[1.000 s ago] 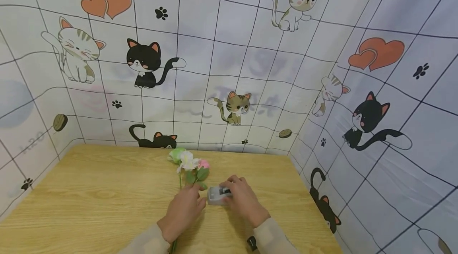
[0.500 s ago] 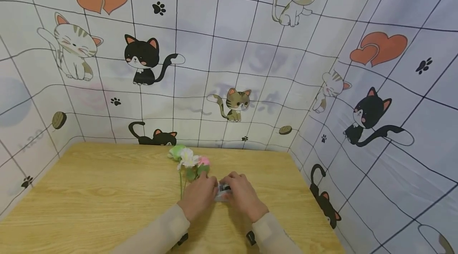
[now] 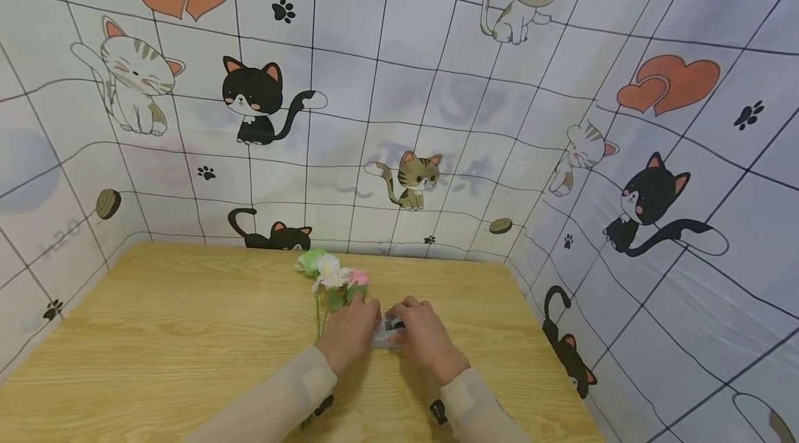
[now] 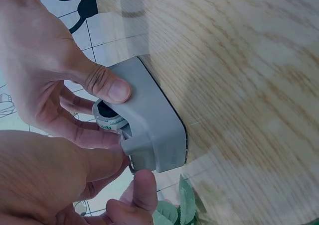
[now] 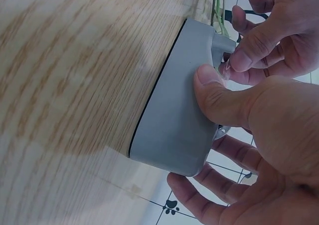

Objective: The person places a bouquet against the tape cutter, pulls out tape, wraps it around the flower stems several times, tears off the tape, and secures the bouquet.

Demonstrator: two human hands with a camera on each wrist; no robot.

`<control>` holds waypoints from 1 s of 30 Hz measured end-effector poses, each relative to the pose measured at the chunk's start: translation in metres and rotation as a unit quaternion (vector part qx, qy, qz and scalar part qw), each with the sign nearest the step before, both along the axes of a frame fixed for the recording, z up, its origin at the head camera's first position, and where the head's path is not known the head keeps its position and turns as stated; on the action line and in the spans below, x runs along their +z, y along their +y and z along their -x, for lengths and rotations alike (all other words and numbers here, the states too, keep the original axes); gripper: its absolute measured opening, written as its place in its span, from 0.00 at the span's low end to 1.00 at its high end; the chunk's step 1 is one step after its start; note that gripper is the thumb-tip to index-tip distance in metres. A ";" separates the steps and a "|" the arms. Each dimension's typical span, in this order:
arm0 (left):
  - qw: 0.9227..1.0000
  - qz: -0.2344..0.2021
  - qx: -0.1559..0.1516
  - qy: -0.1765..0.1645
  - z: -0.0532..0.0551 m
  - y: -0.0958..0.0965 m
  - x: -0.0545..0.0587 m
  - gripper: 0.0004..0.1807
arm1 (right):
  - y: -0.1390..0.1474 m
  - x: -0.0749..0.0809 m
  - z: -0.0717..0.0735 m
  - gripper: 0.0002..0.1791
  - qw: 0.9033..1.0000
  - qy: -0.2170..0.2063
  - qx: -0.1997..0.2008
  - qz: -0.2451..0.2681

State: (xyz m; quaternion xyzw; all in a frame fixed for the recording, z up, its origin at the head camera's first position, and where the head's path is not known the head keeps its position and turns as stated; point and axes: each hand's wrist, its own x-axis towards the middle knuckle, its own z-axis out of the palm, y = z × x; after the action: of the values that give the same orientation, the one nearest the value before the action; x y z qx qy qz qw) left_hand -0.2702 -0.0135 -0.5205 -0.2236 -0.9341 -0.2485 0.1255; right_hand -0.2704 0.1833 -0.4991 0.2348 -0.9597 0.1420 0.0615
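Note:
A grey tape dispenser (image 3: 384,341) stands on the wooden table between my two hands. My right hand (image 3: 426,340) grips its body, thumb along the near side and fingers around the far side, as the right wrist view shows. At the dispenser's front end, my left hand (image 3: 351,333) pinches the loose end of clear tape (image 5: 227,69) between thumb and finger. The tape roll (image 4: 107,116) sits inside the dispenser and is partly covered by the right fingers in the left wrist view.
Artificial flowers lie just left of the dispenser: a green bloom (image 3: 309,262), a white one (image 3: 332,272) and a pink one (image 3: 358,278). Their stems run under the left arm. Cat-patterned cloth (image 3: 349,117) hangs behind and to the right of the table (image 3: 206,332).
My left hand has moved right, from beside the flower stems to the dispenser's front end, where it now pinches the tape. The right hand has kept its grip on the dispenser.

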 end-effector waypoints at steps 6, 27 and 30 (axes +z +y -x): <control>0.997 -0.011 0.016 -0.072 -0.006 -0.001 0.021 0.06 | -0.002 -0.002 0.001 0.22 1.000 -0.012 -0.007 -0.001; 0.986 -0.085 -0.048 -0.132 0.029 -0.040 -0.005 0.34 | -0.003 -0.001 0.000 0.22 1.000 -0.021 -0.013 0.011; 0.981 -0.100 -0.036 -0.160 0.010 -0.039 0.022 0.35 | -0.002 -0.002 -0.001 0.22 1.000 -0.017 -0.013 0.008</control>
State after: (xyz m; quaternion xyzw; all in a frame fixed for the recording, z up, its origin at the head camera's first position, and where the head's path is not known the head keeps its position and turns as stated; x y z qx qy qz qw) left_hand -0.2800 -0.0521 -0.4985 -0.2009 -0.9039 -0.3773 -0.0133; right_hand -0.2697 0.1815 -0.5007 0.2197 -0.9623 0.1524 0.0490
